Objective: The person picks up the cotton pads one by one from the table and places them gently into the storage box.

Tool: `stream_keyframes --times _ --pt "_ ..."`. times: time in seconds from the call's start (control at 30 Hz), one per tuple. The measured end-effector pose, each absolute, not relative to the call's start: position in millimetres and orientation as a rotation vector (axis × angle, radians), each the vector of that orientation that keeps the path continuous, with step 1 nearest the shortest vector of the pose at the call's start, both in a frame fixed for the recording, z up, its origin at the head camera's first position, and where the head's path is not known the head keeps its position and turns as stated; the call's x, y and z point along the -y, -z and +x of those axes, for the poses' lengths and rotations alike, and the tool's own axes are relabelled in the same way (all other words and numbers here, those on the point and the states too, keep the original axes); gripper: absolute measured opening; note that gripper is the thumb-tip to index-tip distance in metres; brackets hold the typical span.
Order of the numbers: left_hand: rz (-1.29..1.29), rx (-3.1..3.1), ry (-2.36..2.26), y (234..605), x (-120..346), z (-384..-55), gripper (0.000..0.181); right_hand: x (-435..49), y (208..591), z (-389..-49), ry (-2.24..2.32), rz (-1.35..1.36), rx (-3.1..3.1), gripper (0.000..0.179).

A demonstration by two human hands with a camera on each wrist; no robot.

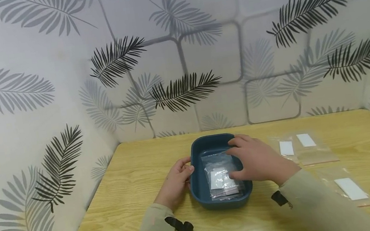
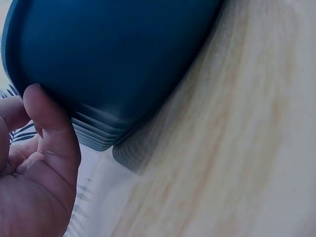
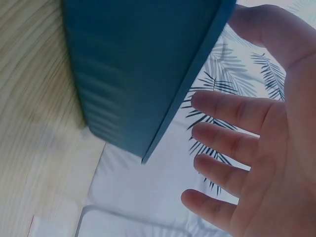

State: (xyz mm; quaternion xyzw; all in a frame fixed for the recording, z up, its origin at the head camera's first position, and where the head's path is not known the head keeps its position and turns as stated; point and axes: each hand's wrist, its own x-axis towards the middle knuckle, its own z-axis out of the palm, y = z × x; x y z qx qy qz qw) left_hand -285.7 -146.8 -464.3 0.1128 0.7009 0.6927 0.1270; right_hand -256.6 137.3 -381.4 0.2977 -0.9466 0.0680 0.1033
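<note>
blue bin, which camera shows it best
The head view: it shows nearly all of the blue bin, its rim and the plastic bags inside, though the right hand covers part of the right side. The left and right wrist views each show only part of its outer wall and rim, not the contents.

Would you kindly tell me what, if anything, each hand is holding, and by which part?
The left hand holds the blue tub by the rim of its left side; the right hand, fingers spread, holds nothing.
</note>
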Motion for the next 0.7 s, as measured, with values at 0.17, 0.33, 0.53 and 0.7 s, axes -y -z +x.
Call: stream_keyframes --times 0.17,0.33,0.53,0.7 --pt "0.315 -2.033 -2.015 464.0 148.3 -286.0 0.046 -154.0 382.8 -252.5 -0.209 0.871 2.785 0.062" --pt "0.311 -2.000 -2.038 466.5 147.5 -286.3 0.047 -182.3 383.2 -244.0 -0.299 0.868 2.798 0.060" --pt "0.312 -2.013 -2.039 467.1 146.5 -288.5 0.048 -235.8 388.1 -235.6 -0.348 0.883 2.820 0.056" --pt "0.290 -2.017 -2.036 467.7 148.9 -288.4 0.047 -285.3 401.3 -231.2 -0.386 0.907 2.860 0.057"
